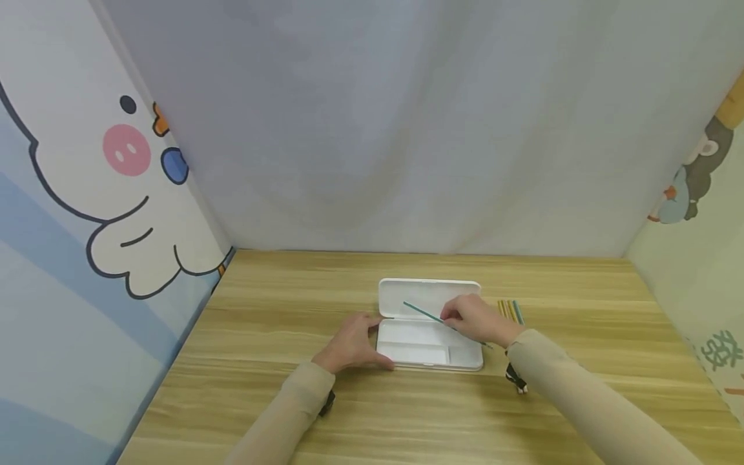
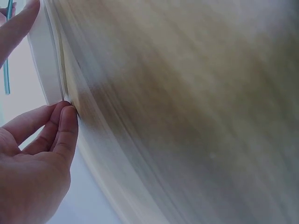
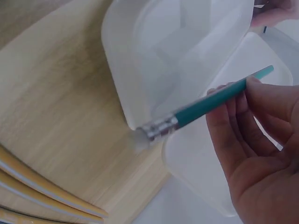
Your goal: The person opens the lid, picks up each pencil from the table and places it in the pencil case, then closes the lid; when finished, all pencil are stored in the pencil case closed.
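A white pencil case (image 1: 409, 332) lies with its lid (image 1: 395, 290) folded back on the wooden table. My left hand (image 1: 353, 342) spans its left end, thumb at the front corner and fingers at the hinge side. In the left wrist view, bent fingertips (image 2: 68, 114) meet the case's edge. Over the right half of the case, my right hand (image 1: 479, 316) pinches a green pencil (image 3: 201, 106) about mid-length between thumb and fingers. The pencil slants across the case, its metal band and whitish eraser (image 3: 142, 137) pointing to the right in the head view.
Several yellow and green pencils (image 1: 511, 311) lie side by side just right of the case, partly behind my right wrist. A pale curtain (image 1: 372, 129) hangs along the table's back edge. Cartoon-printed panels (image 1: 70, 161) stand at the left and right sides.
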Motion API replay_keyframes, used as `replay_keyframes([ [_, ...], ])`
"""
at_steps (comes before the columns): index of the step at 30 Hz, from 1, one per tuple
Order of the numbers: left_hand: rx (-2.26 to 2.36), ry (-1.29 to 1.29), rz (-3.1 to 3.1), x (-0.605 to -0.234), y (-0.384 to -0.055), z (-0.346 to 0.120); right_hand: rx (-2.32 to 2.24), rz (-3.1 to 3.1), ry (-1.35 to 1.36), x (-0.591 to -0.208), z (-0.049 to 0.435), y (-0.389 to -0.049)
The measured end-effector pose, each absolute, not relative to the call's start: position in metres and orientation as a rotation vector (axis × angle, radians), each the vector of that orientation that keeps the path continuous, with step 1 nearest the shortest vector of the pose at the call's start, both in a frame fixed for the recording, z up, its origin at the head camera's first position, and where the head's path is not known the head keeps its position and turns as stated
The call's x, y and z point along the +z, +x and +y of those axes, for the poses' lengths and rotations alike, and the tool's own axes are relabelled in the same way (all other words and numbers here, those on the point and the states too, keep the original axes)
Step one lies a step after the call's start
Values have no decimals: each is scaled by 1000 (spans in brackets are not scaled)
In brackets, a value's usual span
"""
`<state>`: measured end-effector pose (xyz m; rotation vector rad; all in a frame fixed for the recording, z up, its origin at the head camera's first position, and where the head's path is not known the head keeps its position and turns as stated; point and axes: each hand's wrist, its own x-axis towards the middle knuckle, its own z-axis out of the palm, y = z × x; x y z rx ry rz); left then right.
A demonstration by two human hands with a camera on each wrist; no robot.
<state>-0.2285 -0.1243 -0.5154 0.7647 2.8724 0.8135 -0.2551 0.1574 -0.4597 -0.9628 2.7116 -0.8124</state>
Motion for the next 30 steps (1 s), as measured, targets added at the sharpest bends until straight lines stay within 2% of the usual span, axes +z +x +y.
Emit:
replay_keyframes([
  [10,842,757,2857,-511,-230,-123,-690,2704,-1026,-456,139,-255],
  [30,848,759,2855,-516,-228,-125,-636,2687,-1112,-480,123,-251],
])
